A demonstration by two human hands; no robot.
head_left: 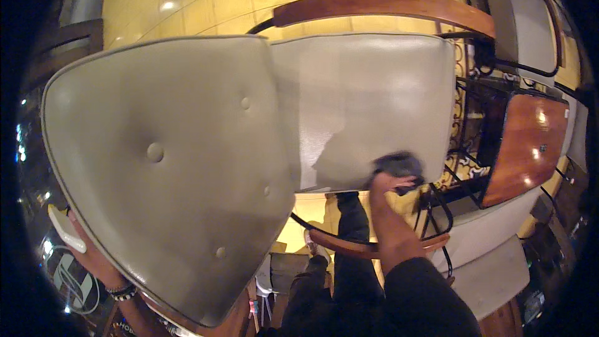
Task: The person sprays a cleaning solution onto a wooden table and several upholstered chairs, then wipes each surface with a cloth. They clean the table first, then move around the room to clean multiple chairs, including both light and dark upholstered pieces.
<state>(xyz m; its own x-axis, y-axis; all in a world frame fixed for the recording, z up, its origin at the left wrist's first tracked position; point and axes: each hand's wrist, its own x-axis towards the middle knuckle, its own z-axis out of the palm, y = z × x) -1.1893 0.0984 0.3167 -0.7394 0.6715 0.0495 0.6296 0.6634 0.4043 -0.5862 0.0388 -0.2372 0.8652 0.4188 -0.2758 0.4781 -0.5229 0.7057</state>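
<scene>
A beige, button-tufted chair backrest [187, 125] fills the left side, joined to a smooth beige seat [374, 93]. My right hand [390, 186], smeared by motion, grips a dark cloth [399, 167] at the near edge of the seat, towards its right end. At the far left my left hand [92, 261], a bracelet on its wrist, is beside the outer edge of the backrest. A smooth white object [67, 229] is in its fingers; its kind cannot be made out. The backrest partly hides this hand.
Wooden armrests [387, 9] on black metal frames run along both sides of the seat. To the right stands a small wooden-topped table [530, 150], with more beige seating [499, 268] around it. Yellow floor tiles [206, 0] stretch beyond the chair.
</scene>
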